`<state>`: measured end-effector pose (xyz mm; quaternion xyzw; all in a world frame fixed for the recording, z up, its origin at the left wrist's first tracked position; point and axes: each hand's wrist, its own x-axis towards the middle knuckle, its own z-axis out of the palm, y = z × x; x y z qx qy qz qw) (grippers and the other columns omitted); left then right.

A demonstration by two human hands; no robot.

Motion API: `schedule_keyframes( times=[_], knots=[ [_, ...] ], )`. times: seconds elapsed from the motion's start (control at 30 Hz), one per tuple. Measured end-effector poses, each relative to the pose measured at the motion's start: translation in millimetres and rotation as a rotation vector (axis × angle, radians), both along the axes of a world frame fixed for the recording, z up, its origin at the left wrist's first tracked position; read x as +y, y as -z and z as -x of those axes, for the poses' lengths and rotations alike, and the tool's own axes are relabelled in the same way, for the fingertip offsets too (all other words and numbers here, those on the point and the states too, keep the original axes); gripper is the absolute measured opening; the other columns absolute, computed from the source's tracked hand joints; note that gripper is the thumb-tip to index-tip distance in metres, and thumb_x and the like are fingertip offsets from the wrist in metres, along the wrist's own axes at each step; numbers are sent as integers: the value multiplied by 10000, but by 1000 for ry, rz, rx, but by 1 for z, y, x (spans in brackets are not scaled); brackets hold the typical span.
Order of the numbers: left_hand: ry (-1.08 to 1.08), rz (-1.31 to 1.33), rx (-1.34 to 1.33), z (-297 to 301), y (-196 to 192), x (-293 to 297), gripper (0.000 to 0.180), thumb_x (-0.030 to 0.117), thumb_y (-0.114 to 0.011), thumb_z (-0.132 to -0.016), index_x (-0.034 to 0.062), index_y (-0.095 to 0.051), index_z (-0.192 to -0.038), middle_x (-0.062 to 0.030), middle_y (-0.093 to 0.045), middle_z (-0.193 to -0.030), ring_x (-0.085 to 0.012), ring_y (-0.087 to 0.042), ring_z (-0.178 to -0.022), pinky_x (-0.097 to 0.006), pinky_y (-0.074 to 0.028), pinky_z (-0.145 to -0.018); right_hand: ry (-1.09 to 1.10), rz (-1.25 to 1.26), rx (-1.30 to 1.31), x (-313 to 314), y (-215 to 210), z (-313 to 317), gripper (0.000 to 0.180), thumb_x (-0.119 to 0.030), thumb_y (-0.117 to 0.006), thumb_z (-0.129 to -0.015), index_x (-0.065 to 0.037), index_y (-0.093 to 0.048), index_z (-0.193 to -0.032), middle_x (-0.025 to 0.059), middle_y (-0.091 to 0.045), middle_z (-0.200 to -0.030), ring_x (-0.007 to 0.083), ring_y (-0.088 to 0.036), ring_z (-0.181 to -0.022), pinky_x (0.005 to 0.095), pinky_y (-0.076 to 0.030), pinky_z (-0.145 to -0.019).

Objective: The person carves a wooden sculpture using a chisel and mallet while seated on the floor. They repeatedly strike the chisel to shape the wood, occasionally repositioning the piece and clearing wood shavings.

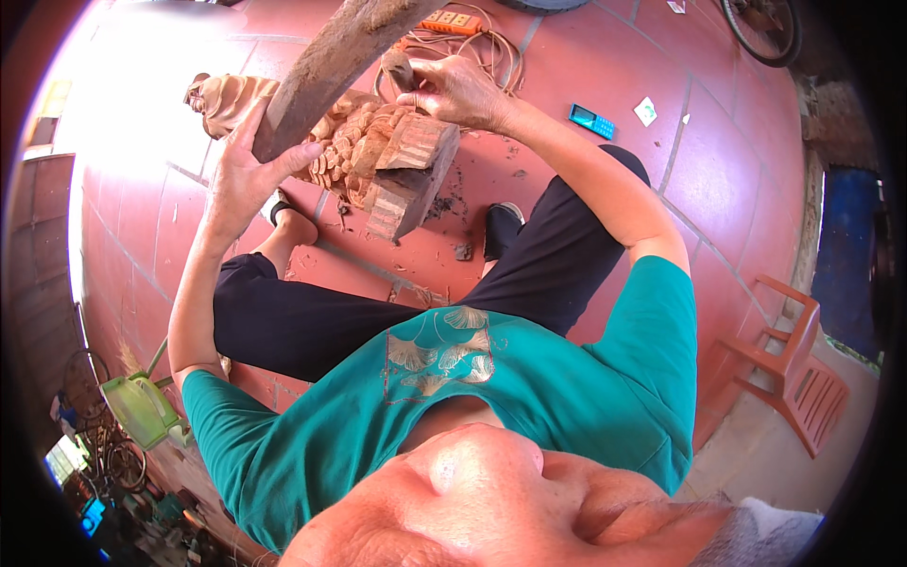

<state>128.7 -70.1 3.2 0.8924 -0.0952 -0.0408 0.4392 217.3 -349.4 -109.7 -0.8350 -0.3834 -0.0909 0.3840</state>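
A carved wooden figure (351, 153) lies on its side in front of me. Its rippled, lighter end (231, 104) is at the left, and its blocky base (416, 175) is at the right. A thick, rough wooden beam (331, 71) slants down over the carving from the top edge. My left hand (241, 175) grips the beam's lower end between thumb and fingers, against the carving. Above the base, my right hand (463, 92) has its fingers closed around a short, brown, round-ended piece (398, 68), whose kind I cannot make out.
Wood chips (453, 203) lie on the red tiled floor around my feet. Beyond the carving are an orange power strip (452, 21) and a coiled cord. A blue phone (591, 121) lies farther right. A plastic chair (798, 364) stands right; a green dustpan (142, 408) is left.
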Motion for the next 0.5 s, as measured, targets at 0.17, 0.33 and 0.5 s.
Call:
schedule_keyframes(
  times=[0.17,0.33,0.5],
  knots=[
    [17,23,-31,2,-5,0,791,357,-828,-812,-70,-483,-1381,-146,-657,-1194,-183,-641,-1067,-322,-485,-960,-2,-67,85,0,-4,2,247,-213,-737,-872,4,-631,-925,172,-691,-771,287,-706,-710,372,-529,-645],
    [12,18,-35,2,-4,0,804,379,-828,-809,-54,-479,-1389,-138,-662,-1176,-179,-645,-1060,-321,-493,-953,-10,6,1,1,-6,5,254,-213,-739,-874,2,-618,-934,173,-689,-770,304,-707,-720,372,-530,-630],
    [21,-47,-55,2,-6,0,807,384,-823,-814,-54,-473,-1394,-136,-661,-1170,-175,-649,-1051,-320,-500,-945,-18,-37,-34,0,-3,3,271,-216,-740,-874,4,-596,-938,178,-684,-777,329,-696,-727,380,-530,-634]
  ],
)
